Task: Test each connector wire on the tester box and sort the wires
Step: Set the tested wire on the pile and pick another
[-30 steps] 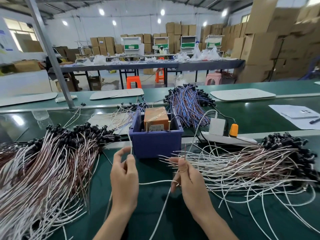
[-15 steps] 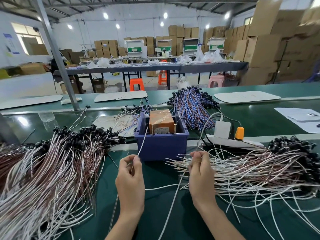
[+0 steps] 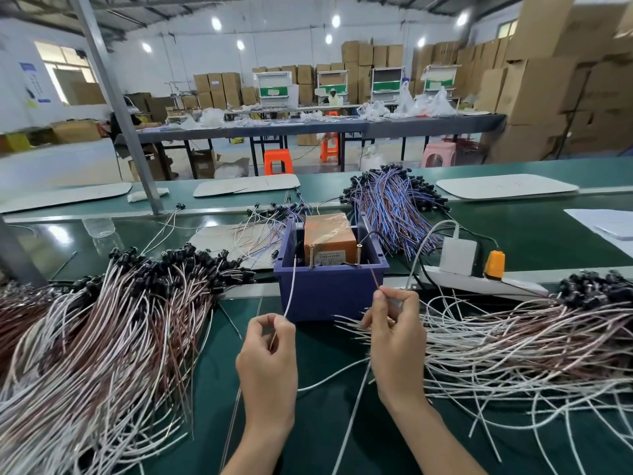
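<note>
Currently I log a green bench (image 3: 308, 430) running the full width of the head view. At 9 o'clock of the purple bin (image 3: 329, 296) lies the largest wire heap (image 3: 102, 337), white and brown with black connectors. A second heap (image 3: 513, 344) lies at 3 o'clock and a smaller blue-and-brown bundle (image 3: 394, 207) at 1 o'clock. A white power strip (image 3: 479, 281) sits just beside the bin's right wall.

The orange tester box (image 3: 329, 234) stands inside the bin, with two screw posts at its near face. At 6 o'clock of the bin, the left hand (image 3: 269, 365) has thumb and forefinger pinched on a white lead (image 3: 291, 289) that rises to the left post. The right hand (image 3: 397, 337) pinches a brown lead (image 3: 375, 277) the same way, tip near the right post — contact I cannot tell.
</note>
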Motion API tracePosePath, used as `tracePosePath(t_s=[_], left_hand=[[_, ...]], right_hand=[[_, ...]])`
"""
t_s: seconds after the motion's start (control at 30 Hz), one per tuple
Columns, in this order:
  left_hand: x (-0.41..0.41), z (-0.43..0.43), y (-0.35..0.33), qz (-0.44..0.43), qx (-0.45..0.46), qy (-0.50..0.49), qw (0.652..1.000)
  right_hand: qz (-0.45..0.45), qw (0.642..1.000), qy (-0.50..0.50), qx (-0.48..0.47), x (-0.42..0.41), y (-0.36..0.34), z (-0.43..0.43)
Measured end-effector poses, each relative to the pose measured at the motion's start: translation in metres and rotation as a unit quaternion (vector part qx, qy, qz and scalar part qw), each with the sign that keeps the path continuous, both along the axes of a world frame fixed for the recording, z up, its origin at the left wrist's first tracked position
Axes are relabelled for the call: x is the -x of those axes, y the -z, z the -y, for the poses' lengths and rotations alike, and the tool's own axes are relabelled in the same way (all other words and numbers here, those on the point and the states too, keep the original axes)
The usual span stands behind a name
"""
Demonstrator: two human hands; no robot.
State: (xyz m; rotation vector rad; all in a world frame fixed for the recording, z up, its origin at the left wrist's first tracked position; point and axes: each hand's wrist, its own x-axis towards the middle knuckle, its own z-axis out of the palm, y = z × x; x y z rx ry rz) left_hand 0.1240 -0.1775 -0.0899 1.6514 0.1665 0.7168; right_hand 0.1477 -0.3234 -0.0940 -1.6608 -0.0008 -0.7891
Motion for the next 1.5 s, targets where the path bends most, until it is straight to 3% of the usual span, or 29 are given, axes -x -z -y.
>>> tracePosePath(t_s=[1.5], left_hand=[[-0.0005, -0.0002, 0.0044, -0.011, -0.051, 0.047, 0.998]], right_hand=[[-0.007, 0.998, 0.018, 0.058, 0.0017, -0.0013, 0.0008]])
